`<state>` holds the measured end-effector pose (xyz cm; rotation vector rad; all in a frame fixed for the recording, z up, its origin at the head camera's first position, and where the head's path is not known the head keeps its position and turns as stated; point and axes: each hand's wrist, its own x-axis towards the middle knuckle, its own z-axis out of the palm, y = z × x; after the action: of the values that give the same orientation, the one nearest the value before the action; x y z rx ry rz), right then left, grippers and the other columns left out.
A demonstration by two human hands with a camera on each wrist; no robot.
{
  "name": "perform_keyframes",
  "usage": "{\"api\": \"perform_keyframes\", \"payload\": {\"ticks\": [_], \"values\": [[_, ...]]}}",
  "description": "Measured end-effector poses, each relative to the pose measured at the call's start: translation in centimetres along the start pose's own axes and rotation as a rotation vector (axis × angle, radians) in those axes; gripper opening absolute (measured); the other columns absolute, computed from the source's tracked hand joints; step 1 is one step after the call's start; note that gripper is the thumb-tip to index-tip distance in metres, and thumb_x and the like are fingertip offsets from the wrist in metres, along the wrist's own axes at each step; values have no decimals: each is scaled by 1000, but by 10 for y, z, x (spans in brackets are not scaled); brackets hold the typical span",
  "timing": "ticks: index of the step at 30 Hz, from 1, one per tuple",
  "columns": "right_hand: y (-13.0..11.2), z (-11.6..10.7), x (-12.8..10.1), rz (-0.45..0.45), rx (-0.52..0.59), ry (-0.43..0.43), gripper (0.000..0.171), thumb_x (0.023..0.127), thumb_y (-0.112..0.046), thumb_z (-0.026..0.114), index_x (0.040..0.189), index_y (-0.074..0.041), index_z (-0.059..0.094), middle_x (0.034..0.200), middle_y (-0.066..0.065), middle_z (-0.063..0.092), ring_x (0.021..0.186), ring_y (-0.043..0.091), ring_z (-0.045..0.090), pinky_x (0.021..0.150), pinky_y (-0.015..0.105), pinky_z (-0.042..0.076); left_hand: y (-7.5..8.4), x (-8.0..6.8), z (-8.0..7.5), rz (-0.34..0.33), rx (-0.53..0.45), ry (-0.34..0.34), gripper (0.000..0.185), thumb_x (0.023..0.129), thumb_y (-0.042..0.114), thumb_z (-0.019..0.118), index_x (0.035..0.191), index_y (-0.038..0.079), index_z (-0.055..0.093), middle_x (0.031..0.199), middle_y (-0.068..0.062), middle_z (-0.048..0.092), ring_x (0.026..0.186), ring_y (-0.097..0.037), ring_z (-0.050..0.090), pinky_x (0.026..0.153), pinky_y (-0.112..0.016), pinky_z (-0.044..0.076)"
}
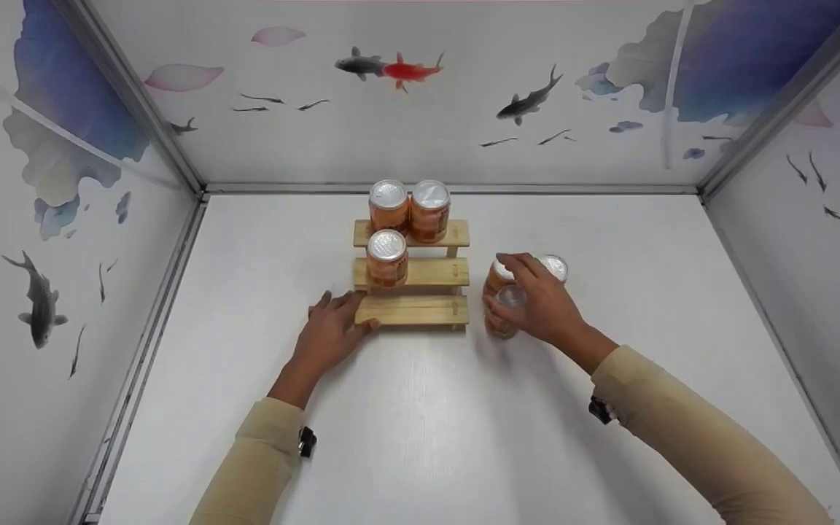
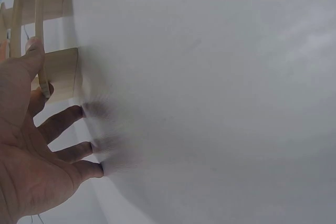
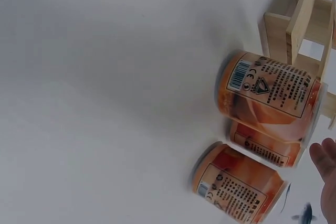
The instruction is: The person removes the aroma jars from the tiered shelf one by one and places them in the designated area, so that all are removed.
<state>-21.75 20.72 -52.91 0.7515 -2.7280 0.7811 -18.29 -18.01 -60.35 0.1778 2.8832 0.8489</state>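
Note:
A small wooden three-step rack [image 1: 411, 311] stands mid-table. My left hand [image 1: 329, 332] holds the left end of its lowest step between thumb and index finger; the other fingertips touch the table in the left wrist view. Two orange cans [image 1: 430, 211] with silvery lids stand side by side on the top step, and one can [image 1: 388, 259] is at the left of the middle step. Right of the rack, three more cans [image 3: 265, 98] stand grouped on the table. My right hand [image 1: 544, 302] hovers over them, fingers spread above the nearest can's lid, partly hiding the group.
White panels with printed fish enclose the white table [image 1: 420, 437] at the back and both sides. A metal rail [image 1: 456, 188] runs along the table's far edge. Bare tabletop lies in front of the rack.

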Motion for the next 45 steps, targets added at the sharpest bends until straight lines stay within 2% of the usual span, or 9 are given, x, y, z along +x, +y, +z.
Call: {"api": "perform_keyframes", "payload": {"ticks": [6,12,13,20,24,29,33,39,45], "values": [[-14,8,15,-44,18,9,74,97,-38,88,157,-9,57,145,15,67,128,36,73,104,54,63,0,0,-1,4,-15,5,77,108,64,60,168,17,50,172,-17,50,166,-56,28,128,-82,25],[-31,14,29,-78,33,3,73,100,-42,84,159,-9,56,146,14,65,95,31,75,90,51,65,-2,-1,0,19,-36,18,80,107,67,60,167,16,51,171,-18,51,165,-58,29,126,-84,25],[-35,15,32,-83,40,0,73,100,-41,84,159,-9,56,146,14,65,93,31,75,90,50,65,-2,-1,0,20,-36,22,79,107,67,61,167,16,51,171,-17,51,165,-58,29,126,-84,25],[-54,32,48,-146,153,-2,71,100,-32,86,157,-3,56,143,17,66,119,41,75,97,52,64,-3,-4,-1,25,-25,27,77,107,64,62,167,16,51,170,-17,52,164,-59,30,126,-84,26],[-65,41,56,-172,158,2,73,99,-30,87,159,-3,55,144,17,66,115,43,75,93,53,65,-2,-5,-2,22,-23,26,77,107,64,63,166,16,52,169,-18,53,163,-59,31,126,-83,26],[-75,47,65,-153,136,-7,76,98,-31,88,160,-5,53,145,19,66,114,42,76,91,57,65,-2,-4,-1,33,-22,36,76,107,63,63,166,16,53,169,-18,54,162,-60,32,125,-84,27],[-79,52,70,-147,149,-12,78,98,-29,88,161,-4,51,147,21,64,120,42,74,95,56,65,-1,-4,1,35,-38,40,74,108,61,64,166,16,52,169,-19,53,163,-59,31,126,-84,25],[-83,60,78,-193,197,6,77,99,-29,87,160,-1,50,149,19,62,133,37,70,107,52,62,0,-3,1,31,-8,38,76,107,64,63,165,16,53,169,-19,53,163,-60,32,125,-84,27],[-88,65,84,-156,185,16,81,99,-32,87,162,0,48,148,19,64,133,36,70,110,51,60,1,-1,0,27,0,38,77,107,66,61,166,17,53,169,-17,53,163,-59,32,126,-82,27]]}}
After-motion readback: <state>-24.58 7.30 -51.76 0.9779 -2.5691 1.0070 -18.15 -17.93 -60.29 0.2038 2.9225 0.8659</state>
